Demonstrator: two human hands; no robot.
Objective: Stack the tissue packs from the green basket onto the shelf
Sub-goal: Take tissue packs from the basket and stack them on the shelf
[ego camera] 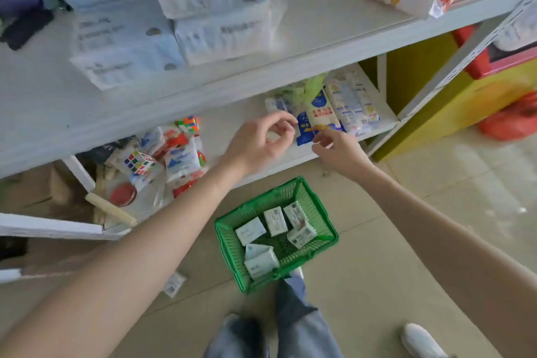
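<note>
A green basket [322,213] sits on the floor below the shelf, with several small white tissue packs [275,221] lying loose in it. Both my hands are raised over the lower white shelf [232,122]. My left hand [261,139] hovers above the shelf board with fingers curled and apart, nothing visible in it. My right hand [337,148] is at the shelf's front edge, its fingertips touching a blue and white packet [305,128] that lies there. I cannot tell whether it grips the packet.
The upper shelf [334,29] holds large white tissue bundles [215,9]. Puzzle cubes [139,161] and small toys crowd the lower shelf's left side; more packets [351,99] lie at its right end. One small pack [174,283] lies on the floor. My shoe touches the basket.
</note>
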